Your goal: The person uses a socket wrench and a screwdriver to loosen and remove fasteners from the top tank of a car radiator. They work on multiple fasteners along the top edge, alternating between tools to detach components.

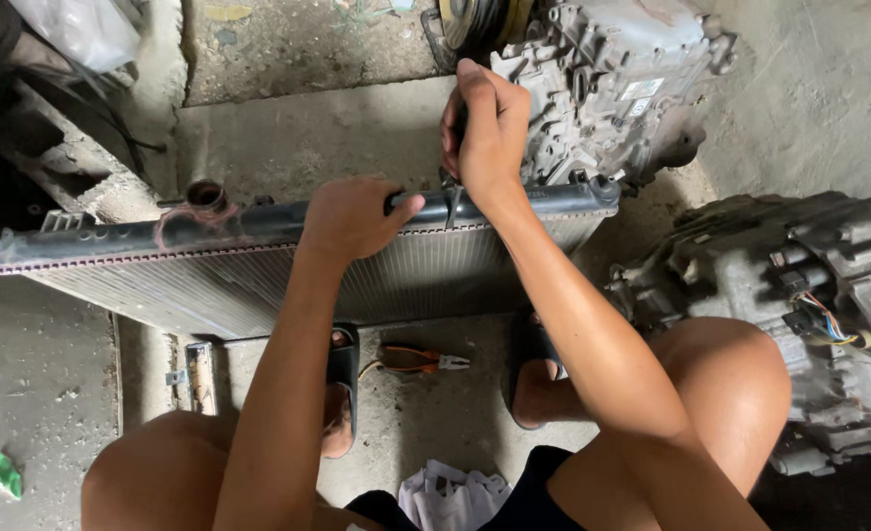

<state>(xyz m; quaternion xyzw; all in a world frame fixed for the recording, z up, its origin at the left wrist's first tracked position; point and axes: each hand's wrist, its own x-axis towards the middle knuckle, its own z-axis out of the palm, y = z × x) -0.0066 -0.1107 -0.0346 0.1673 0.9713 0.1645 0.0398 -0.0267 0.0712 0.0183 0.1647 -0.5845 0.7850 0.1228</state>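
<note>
The radiator (259, 265) stands on edge before the squatting person, left hand (349, 218) clamped over its black top tank, right hand (485, 133) just above, fist closed round a thin tool (mostly hidden), pliers (418, 360) lying below.

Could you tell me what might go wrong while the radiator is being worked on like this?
1. The right hand presses a thin dark tool down at the black top tank; a slip could gouge the soft fins.
2. The radiator stands on edge, steadied only by the left hand, so it may tip.
3. The pliers lie between sandalled feet, where a dropped radiator or tool could land.
</note>
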